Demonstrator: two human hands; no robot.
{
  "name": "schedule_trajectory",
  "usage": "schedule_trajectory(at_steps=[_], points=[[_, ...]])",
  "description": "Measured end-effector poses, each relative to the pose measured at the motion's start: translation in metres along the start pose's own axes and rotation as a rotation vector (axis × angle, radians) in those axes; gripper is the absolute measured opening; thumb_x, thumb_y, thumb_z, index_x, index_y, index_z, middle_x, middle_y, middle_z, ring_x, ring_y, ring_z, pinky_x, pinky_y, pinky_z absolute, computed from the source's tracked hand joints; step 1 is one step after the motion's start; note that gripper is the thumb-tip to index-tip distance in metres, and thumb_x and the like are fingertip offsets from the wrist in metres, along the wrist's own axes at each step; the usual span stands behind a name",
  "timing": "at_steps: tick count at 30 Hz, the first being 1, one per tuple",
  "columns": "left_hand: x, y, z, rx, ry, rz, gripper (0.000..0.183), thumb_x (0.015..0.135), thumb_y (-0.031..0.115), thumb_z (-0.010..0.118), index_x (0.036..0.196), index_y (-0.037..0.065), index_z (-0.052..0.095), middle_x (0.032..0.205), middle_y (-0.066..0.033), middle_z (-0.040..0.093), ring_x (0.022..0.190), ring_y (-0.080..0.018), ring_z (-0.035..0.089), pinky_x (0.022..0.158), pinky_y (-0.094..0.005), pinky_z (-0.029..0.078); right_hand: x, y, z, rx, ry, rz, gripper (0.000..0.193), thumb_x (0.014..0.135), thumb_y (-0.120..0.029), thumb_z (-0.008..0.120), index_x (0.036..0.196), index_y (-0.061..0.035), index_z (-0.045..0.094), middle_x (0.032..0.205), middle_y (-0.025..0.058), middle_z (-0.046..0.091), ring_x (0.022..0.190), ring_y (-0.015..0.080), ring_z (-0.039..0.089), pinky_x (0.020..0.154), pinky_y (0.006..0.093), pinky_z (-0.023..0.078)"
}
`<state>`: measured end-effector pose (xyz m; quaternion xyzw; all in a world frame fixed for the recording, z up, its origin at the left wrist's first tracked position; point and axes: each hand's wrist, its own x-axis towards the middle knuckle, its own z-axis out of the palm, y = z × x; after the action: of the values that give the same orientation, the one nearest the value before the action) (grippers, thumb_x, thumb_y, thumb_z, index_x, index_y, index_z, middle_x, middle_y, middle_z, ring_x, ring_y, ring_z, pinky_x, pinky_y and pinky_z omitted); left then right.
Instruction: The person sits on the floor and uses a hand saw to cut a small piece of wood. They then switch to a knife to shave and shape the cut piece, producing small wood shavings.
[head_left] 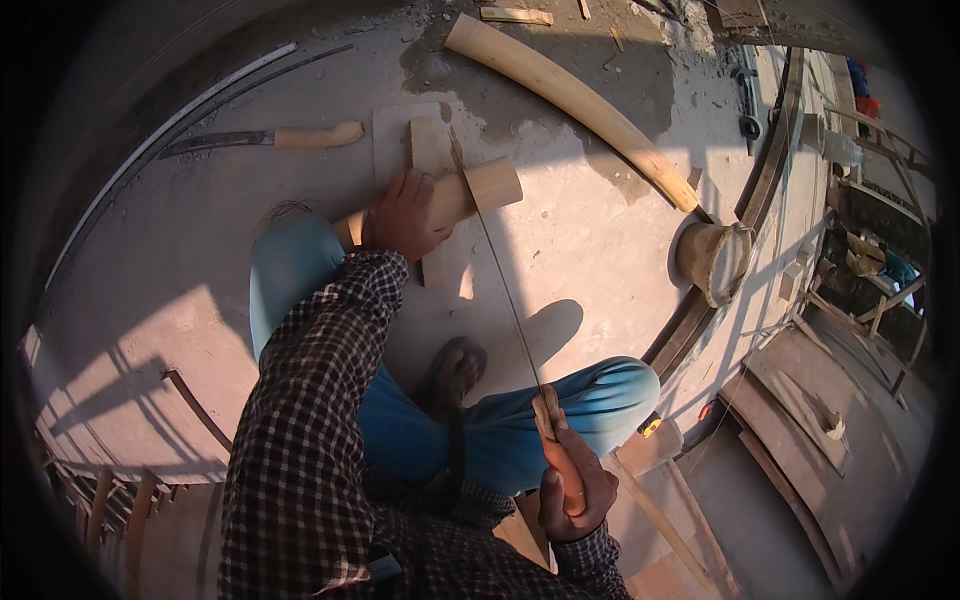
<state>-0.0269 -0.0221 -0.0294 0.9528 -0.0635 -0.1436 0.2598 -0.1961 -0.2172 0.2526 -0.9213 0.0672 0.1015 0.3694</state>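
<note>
My left hand [402,218] is closed over a short pale round pole [455,202] that looks like wood or bamboo. The pole lies across a flat wooden board [425,150] on the floor, its cut end pointing right. In my right hand [585,485] is the orange and wood handle of a handsaw [505,280]. The saw's thin blade, seen nearly edge-on, stretches away from me and meets the pole just right of my left hand. How deep the teeth sit in the pole cannot be made out.
A long pale pole [570,95] lies at the far side. Left of the board rests a machete [270,140] with a wooden handle. A round container [712,262] stands to the right. By my right knee is a yellow tape measure [651,425], with planks [790,400] farther right.
</note>
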Motion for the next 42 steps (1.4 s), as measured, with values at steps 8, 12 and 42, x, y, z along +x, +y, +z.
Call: schedule_trajectory(at_steps=[8,12,42], points=[[0.002,-0.013,0.005,-0.004,0.051,0.073,0.073,0.073,0.041,0.087,0.128,0.005,0.054,0.128,-0.0114,0.053,0.128,-0.0285,0.049,0.105,-0.0456,0.048,0.06,0.017,0.046,-0.081,-0.056,-0.106,0.041,0.101,-0.023,0.061,0.135,-0.0004,0.063,0.12,0.024,0.072,0.1,0.033,0.077,0.082,0.0386,0.062],[-0.002,-0.003,0.0,0.006,0.106,0.049,0.073,0.071,0.035,0.09,0.127,0.003,0.056,0.128,-0.0151,0.055,0.126,-0.0328,0.053,0.104,-0.0461,0.05,-0.017,-0.016,-0.012,0.008,-0.038,-0.009,0.041,0.101,-0.019,0.061,0.138,-0.001,0.061,0.124,0.0245,0.071,0.106,0.0314,0.075,0.087,0.0385,0.06],[0.029,-0.058,-0.004,-0.39,0.194,0.226,0.031,0.098,0.03,0.061,0.111,0.001,0.065,0.108,-0.0168,0.061,0.108,-0.0352,0.056,0.094,-0.047,0.048,0.097,0.108,0.066,0.174,-0.172,-0.291,0.07,0.092,-0.016,0.073,0.156,-0.0187,0.044,0.142,0.0171,0.062,0.119,0.0336,0.068,0.108,0.044,0.054]])
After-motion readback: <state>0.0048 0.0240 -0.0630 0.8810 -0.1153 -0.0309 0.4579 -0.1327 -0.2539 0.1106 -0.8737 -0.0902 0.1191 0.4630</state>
